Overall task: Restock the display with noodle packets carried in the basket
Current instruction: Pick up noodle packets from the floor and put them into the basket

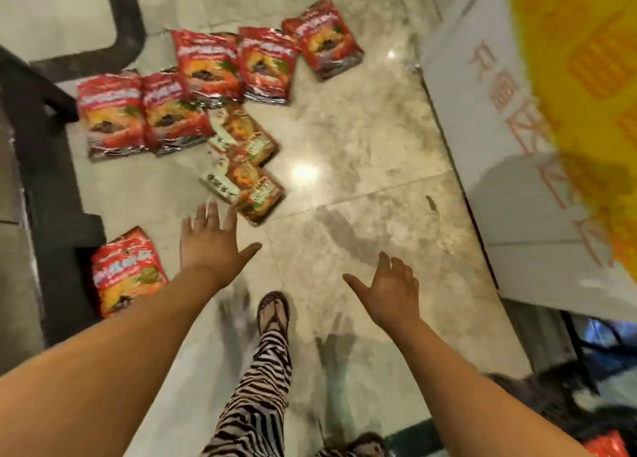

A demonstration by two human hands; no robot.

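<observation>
Several red noodle packets [206, 63] lie flat on the shiny marble floor [362, 153] in a loose group ahead of me. Two smaller orange packets [246, 187] lie just below them. One more red packet [127, 272] sits apart at the left, against a dark ledge. My left hand [212, 243] hovers with fingers spread, empty, just short of the nearest orange packet. My right hand [391, 291] is also spread and empty over bare floor. No basket is plainly in view.
A dark stepped ledge [48, 181] runs along the left. A white display base with red lettering [517, 139] and a yellow banner [586, 77] stands on the right. My sandalled foot [274, 313] and striped trouser leg are below the hands.
</observation>
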